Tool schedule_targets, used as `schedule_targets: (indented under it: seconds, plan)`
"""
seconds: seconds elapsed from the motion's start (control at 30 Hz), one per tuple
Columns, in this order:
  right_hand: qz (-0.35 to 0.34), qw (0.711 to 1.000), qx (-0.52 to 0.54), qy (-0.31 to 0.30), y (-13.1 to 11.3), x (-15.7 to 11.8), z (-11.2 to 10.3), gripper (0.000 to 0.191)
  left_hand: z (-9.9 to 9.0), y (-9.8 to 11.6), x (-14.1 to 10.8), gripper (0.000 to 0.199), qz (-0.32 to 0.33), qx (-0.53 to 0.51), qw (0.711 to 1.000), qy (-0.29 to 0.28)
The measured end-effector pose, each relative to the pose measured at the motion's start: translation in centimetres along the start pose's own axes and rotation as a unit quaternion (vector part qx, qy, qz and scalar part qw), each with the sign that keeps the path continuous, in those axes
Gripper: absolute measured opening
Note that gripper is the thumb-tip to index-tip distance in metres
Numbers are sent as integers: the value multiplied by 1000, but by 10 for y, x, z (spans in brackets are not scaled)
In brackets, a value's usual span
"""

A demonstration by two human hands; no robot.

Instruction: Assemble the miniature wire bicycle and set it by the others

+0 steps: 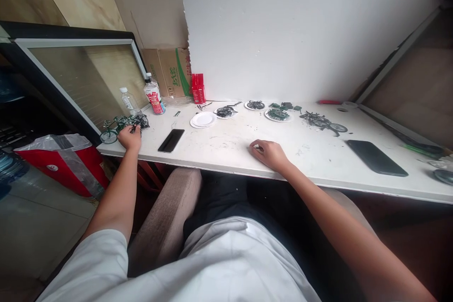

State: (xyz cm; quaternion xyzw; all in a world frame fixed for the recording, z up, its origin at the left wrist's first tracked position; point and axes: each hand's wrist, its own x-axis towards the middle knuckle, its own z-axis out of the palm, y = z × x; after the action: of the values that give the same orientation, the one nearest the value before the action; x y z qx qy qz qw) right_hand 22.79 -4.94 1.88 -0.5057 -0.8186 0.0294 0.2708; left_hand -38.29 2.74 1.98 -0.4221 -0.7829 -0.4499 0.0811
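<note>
At the table's left end my left hand (130,138) reaches among several small green and black model bicycles (110,135). Its fingers are closed around part of a dark one, though the fingertips are partly hidden. My right hand (269,153) rests on the white tabletop near its front edge, fingers curled with thumb and forefinger together. Whatever may be between them is too small to name. Between the hands lies a black phone (171,140). Beyond my right hand, paper plates carry green parts (278,114) and black parts (226,112).
An empty white plate (203,120) sits mid-table, and a pile of dark bicycle parts (323,122) lies to the right. A dark flat tray-like object (377,157) is at the right. Bottles (155,94) and a red packet (198,88) stand at the back. A white board (304,37) rises behind.
</note>
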Motion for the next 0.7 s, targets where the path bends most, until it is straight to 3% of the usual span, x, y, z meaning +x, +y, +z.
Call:
schedule_targets:
  seconds: [0.07,0.23,0.7]
  plan:
    - [1,1000,2,2,2,0,0,24,2,2,0,40,-5,-20,999,35]
    - [5,1000,4,5,2,-1,-1,24,-2,15,-5,35,2,-1,999,32]
    - [2,1000,5,1,1,0,-1,25,-15,23,-25,51,-69,71,995,32]
